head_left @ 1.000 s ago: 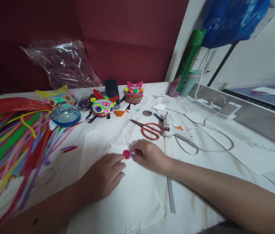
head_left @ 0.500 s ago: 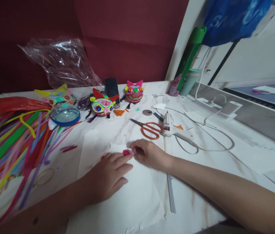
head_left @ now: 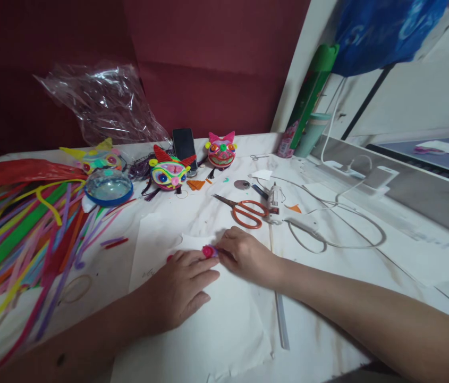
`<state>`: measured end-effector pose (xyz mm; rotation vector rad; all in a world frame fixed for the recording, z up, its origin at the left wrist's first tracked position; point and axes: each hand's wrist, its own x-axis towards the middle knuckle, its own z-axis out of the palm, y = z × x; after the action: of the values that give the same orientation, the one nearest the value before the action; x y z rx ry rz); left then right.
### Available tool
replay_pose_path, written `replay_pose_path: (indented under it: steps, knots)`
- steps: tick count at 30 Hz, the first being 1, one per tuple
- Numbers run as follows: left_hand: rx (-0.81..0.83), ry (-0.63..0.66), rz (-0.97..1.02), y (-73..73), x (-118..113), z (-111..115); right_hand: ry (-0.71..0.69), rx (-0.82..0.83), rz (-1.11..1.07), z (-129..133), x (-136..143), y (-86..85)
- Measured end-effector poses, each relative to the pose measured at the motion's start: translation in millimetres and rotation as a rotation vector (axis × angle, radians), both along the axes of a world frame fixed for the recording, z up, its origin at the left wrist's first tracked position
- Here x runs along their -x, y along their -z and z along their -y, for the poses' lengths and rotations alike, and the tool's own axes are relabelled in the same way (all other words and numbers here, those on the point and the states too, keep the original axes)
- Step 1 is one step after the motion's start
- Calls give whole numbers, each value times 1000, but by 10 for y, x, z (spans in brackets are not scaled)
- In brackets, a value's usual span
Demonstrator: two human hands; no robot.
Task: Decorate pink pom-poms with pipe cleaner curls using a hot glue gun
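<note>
A small red and purple piece lies on a white paper sheet between my hands. My left hand rests flat over the sheet, its fingers stretched and spread, the index fingertip touching the piece's near side. Another bit of red shows beside its knuckles. On the right, my right hand has its thumb and fingers pinched on the purple end of the piece. What lies under my left palm is hidden.
Orange-handled scissors and a white glue gun with its looping cable lie beyond my right hand. Colourful strips spread at the left, near a blue-rimmed bowl. Two decorated heads and a phone stand behind.
The fingers of my right hand have closed in on the purple end. More of the red part now shows. The whole view has shifted slightly.
</note>
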<state>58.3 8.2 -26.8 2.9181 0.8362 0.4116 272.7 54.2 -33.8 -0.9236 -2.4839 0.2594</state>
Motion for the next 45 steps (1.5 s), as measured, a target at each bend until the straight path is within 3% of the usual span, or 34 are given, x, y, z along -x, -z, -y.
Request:
replay_pose_path:
  steps: [6,9,13,19,23,35,45]
  knots:
    - [3,-3,4,-6,-8,-6,-57,-162,176,11,-28,-6]
    - [8,8,-1,-10,-4,-9,-31,-168,200,23,-11,10]
    - [13,8,-11,-9,1,-5,33,-51,129,29,17,12]
    - [4,-1,18,30,3,-10,184,313,-64,-65,59,-78]
    - [4,7,21,56,7,-20,260,498,-61,-168,93,-143]
    - [29,7,-5,42,15,-8,280,530,-32,-298,154,-155]
    - [27,23,37,53,41,-11,197,599,-126,-252,25,-177]
